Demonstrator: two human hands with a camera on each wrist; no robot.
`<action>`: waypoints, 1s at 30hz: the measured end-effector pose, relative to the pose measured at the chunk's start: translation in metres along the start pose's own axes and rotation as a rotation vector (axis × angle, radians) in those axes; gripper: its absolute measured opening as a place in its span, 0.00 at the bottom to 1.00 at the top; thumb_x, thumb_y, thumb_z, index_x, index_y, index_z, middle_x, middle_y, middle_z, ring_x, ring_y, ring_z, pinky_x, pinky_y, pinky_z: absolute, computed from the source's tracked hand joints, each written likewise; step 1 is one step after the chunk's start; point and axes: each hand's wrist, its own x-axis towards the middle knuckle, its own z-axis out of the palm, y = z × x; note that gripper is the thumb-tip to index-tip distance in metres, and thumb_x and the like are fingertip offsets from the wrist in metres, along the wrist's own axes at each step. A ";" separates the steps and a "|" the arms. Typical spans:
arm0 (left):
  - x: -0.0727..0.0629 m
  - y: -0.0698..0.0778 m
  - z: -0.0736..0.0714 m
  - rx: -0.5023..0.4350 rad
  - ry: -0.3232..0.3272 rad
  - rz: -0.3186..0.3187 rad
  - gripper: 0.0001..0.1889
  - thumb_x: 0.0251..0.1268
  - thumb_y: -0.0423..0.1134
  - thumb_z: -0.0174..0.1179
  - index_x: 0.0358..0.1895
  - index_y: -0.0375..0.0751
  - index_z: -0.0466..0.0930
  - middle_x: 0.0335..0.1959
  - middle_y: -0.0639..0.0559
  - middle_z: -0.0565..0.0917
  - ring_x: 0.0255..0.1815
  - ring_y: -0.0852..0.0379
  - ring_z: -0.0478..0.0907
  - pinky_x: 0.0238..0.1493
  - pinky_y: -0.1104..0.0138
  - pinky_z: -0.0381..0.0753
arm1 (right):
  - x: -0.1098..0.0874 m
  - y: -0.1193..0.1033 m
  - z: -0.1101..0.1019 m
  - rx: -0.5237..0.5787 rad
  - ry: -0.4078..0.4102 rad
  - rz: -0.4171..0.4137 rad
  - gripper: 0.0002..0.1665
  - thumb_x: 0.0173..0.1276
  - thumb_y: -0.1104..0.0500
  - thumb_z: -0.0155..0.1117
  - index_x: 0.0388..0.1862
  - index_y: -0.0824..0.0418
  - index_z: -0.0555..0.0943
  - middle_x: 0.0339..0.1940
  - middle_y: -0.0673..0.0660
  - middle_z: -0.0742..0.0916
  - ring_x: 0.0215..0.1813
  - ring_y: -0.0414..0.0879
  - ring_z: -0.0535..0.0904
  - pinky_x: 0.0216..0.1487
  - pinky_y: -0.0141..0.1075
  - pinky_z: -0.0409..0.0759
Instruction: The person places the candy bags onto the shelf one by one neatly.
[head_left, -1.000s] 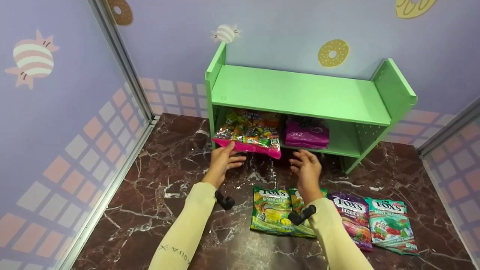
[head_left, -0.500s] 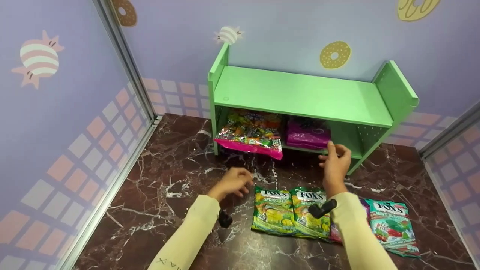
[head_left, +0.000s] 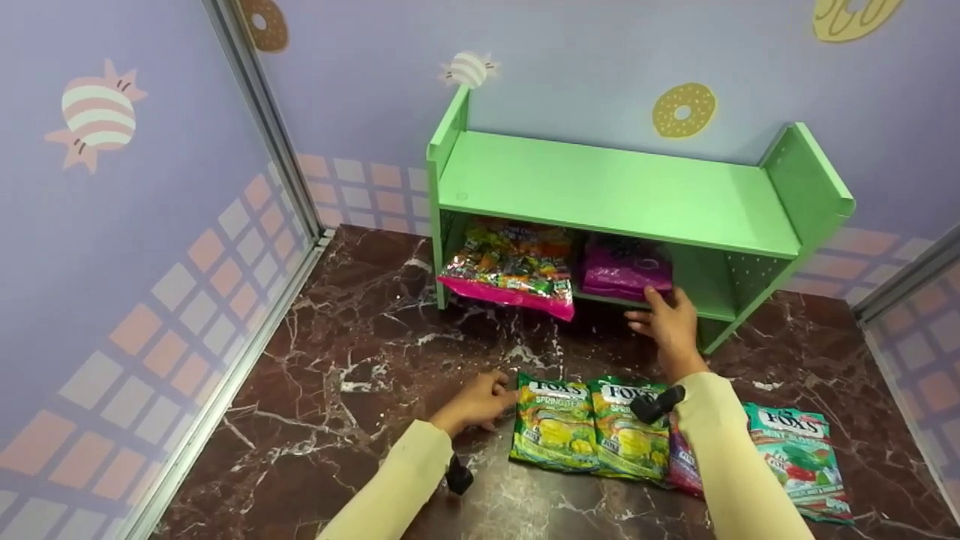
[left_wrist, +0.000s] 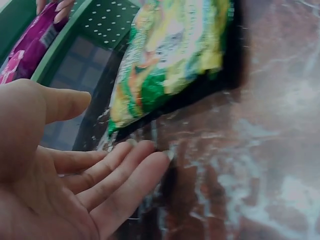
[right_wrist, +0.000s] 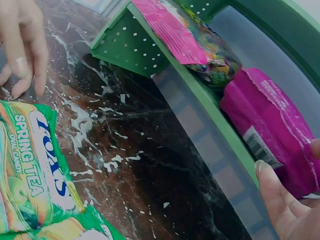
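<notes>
My left hand point(head_left: 478, 403) hovers at the left edge of a green-yellow FOX'S Spring Tea candy bag point(head_left: 555, 429), its fingers loosely extended in the left wrist view and holding nothing. Up at the shelf, my right hand point(head_left: 671, 328) has its thumb at the lower right corner of a purple bag point(head_left: 622, 271). Its fingers spread below, at the shelf's front edge; no grip around the bag is plain. The purple bag point(right_wrist: 267, 125) lies on the lower shelf, beside a candy bag with a pink border point(head_left: 517, 274) that overhangs the front edge.
Beside the first Spring Tea bag lie a second one point(head_left: 628, 439), a partly hidden purple-red bag point(head_left: 684, 459) and a Mint Blossom bag point(head_left: 801, 461) on the marbled floor point(head_left: 315, 390). The green shelf unit point(head_left: 615, 184) stands against the back wall.
My left hand has left the pink-bordered bag and come down toward the Spring Tea bags. My right hand has moved right, to the purple bag's corner. The bags look unmoved.
</notes>
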 end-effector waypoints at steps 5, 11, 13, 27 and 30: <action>0.000 -0.001 0.004 0.037 -0.008 0.020 0.30 0.68 0.48 0.58 0.66 0.35 0.65 0.42 0.46 0.77 0.29 0.55 0.76 0.25 0.62 0.82 | 0.002 0.003 0.003 -0.013 0.021 -0.021 0.34 0.77 0.52 0.49 0.76 0.60 0.54 0.69 0.68 0.71 0.30 0.38 0.86 0.37 0.32 0.85; -0.001 -0.006 0.003 0.024 -0.012 0.039 0.30 0.68 0.47 0.59 0.67 0.36 0.65 0.43 0.44 0.76 0.29 0.53 0.76 0.27 0.60 0.83 | 0.005 0.006 0.007 -0.050 0.017 -0.027 0.33 0.77 0.54 0.49 0.76 0.60 0.55 0.66 0.67 0.73 0.29 0.37 0.85 0.34 0.31 0.84; -0.002 -0.008 0.002 0.017 -0.013 0.037 0.30 0.68 0.47 0.59 0.68 0.37 0.65 0.43 0.45 0.76 0.29 0.52 0.77 0.28 0.60 0.83 | 0.005 0.007 0.010 -0.069 0.012 -0.032 0.30 0.77 0.54 0.49 0.73 0.61 0.59 0.63 0.66 0.74 0.29 0.37 0.85 0.34 0.31 0.84; -0.003 -0.008 0.007 0.035 0.004 0.073 0.27 0.68 0.46 0.58 0.65 0.36 0.67 0.42 0.46 0.74 0.29 0.55 0.75 0.26 0.62 0.82 | 0.008 0.009 0.018 -0.118 -0.009 -0.048 0.30 0.77 0.56 0.50 0.74 0.59 0.59 0.59 0.61 0.78 0.35 0.39 0.85 0.38 0.33 0.84; -0.002 -0.008 0.009 0.046 0.005 0.081 0.26 0.68 0.45 0.58 0.65 0.37 0.68 0.42 0.47 0.74 0.29 0.56 0.73 0.25 0.63 0.82 | 0.008 0.008 0.015 -0.123 -0.020 -0.042 0.31 0.77 0.55 0.50 0.75 0.59 0.58 0.60 0.62 0.77 0.35 0.39 0.85 0.38 0.32 0.84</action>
